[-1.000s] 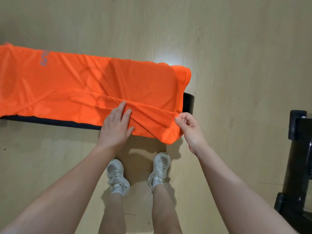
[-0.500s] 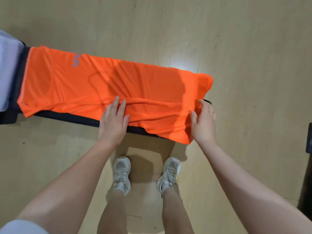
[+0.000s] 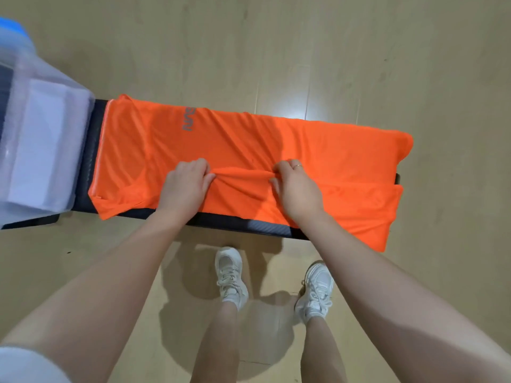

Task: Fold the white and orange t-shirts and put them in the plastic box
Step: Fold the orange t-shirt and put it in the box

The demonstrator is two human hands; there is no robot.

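Note:
The orange t-shirt (image 3: pixel 249 150) lies stretched lengthwise along a narrow black bench (image 3: pixel 265 228), folded into a long strip with grey lettering near its far edge. My left hand (image 3: pixel 185 186) and my right hand (image 3: pixel 297 189) sit side by side at the shirt's middle, each pinching a raised ridge of orange cloth between them. The clear plastic box (image 3: pixel 41 139) stands on the left end of the bench, touching the shirt's left edge. Something pale and white shows inside it; I cannot tell whether it is the white t-shirt.
Light wooden floor (image 3: pixel 304 51) surrounds the bench on all sides. My two feet in white sneakers (image 3: pixel 231 275) stand just in front of the bench. A blue part (image 3: pixel 11 26) of the box shows at the far left.
Both hands moved from the shirt's near edge and right end to its middle and closed on a ridge of cloth. The view shifted left, bringing the plastic box into sight.

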